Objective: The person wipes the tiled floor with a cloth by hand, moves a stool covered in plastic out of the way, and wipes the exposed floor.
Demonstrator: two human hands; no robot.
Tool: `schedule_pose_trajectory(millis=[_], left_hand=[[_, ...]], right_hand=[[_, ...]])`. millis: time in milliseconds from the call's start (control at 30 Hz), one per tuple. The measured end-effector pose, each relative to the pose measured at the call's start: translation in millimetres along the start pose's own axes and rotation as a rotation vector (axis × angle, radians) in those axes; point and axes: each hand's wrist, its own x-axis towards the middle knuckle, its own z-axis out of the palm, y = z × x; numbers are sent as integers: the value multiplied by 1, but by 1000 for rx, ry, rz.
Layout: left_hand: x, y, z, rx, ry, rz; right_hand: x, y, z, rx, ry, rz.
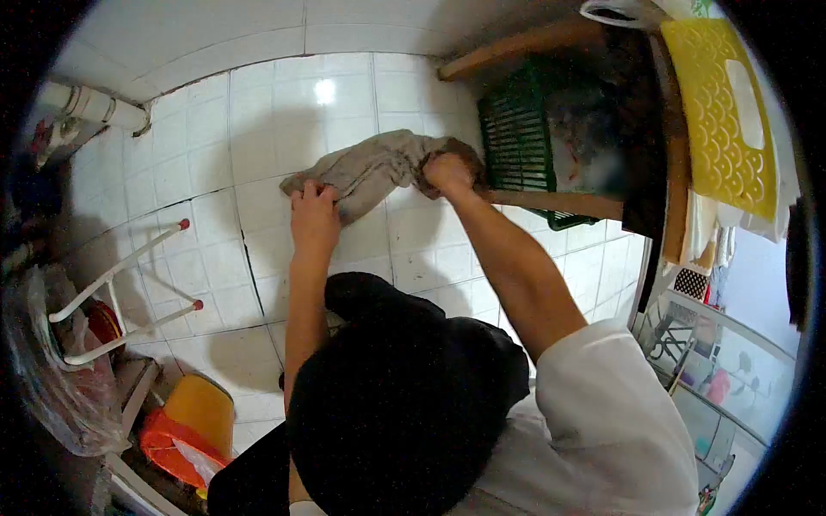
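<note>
A grey-brown cloth, crumpled and longish, lies on the white tiled floor. My left hand is at its left end, fingers curled over the edge and gripping it. At the right end, where the cloth is bunched and darker, my right hand is closed in a fist around it. This end is close beside a green plastic basket; whether they touch I cannot tell.
Wooden shelving surrounds the basket. A yellow patterned item hangs at upper right. On the left are a white-legged stand with red tips, clear plastic sheeting and an orange-yellow bin. A white pipe runs along the wall.
</note>
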Motion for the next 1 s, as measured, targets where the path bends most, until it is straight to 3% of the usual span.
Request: schedule_pose_trajectory(millis=[167, 267, 300, 333, 367, 400, 433, 533, 567, 633, 733, 767, 900, 1000], left_hand=[[2, -5, 1, -7, -34, 4], [-9, -7, 6, 31, 10, 28], [-6, -6, 8, 44, 55, 43], [-3, -1, 6, 26, 61, 15], [-4, 3, 3, 10, 60, -8], [-4, 5, 3, -7, 54, -33], [-3, 4, 6, 15, 76, -13], [-8, -3, 15, 42, 102, 14], [-8, -2, 11, 24, 95, 20], [-8, -3, 8, -9, 66, 32], [-8, -12, 2, -5, 54, 51], [-7, -13, 5, 22, 79, 68], [-4, -2, 4, 29, 39, 10], [-7, -5, 10, 74, 123, 46]], right_hand=[[35, 1, 2, -281, 338, -220], [29, 19, 13, -375, 303, -399], [39, 27, 9, -492, 159, -456], [-17, -3, -16, -548, 75, -321], [-52, -13, -23, -662, 154, -328], [-58, -15, -3, -493, 302, -212], [-63, -20, -1, -430, 191, -217], [-96, -42, 19, -485, 141, -325], [-106, -40, 33, -584, 251, -445], [-106, -40, 39, -535, 299, -482], [-93, -22, 5, -542, 412, -450], [-80, -19, -6, -459, 408, -336], [-55, 0, -23, -569, 57, -227], [-45, 10, 34, -734, 554, -294]])
